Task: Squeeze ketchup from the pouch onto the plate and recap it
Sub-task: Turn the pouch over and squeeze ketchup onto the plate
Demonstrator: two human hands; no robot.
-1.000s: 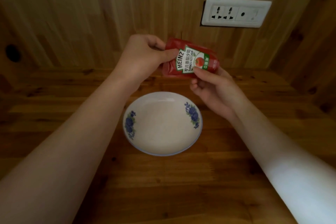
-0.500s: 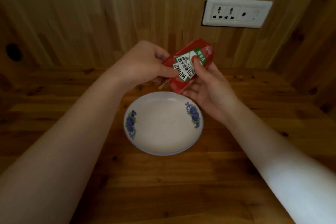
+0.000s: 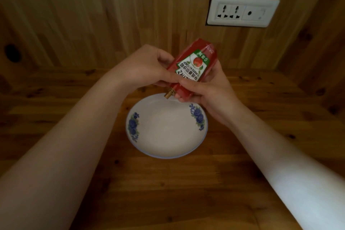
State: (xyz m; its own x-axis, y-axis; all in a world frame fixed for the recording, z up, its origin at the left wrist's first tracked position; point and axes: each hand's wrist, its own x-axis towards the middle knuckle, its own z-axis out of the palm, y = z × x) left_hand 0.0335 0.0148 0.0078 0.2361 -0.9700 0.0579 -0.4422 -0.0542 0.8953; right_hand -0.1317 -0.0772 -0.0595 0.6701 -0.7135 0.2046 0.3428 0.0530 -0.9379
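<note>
A red ketchup pouch [image 3: 194, 63] with a green and white label is held upside down, tilted, above the far rim of the plate. Its small threaded spout [image 3: 169, 94] points down and left over the rim; no cap shows on it. My left hand [image 3: 143, 70] grips the pouch's left side, thumb on the label. My right hand [image 3: 209, 87] wraps the lower right part of the pouch. The white plate [image 3: 166, 127] with blue flower patterns lies on the wooden table, and its white inside shows no ketchup. I do not see the cap.
A wooden table [image 3: 186, 183] carries the plate. A wood-panelled wall rises right behind, with a white socket panel [image 3: 242, 11] at upper right and a dark round hole [image 3: 12, 53] at the left. A side wall closes the right.
The pouch has turned from lying sideways to nearly upside down, spout now over the plate's far rim. Both hands have come lower and closer to the plate.
</note>
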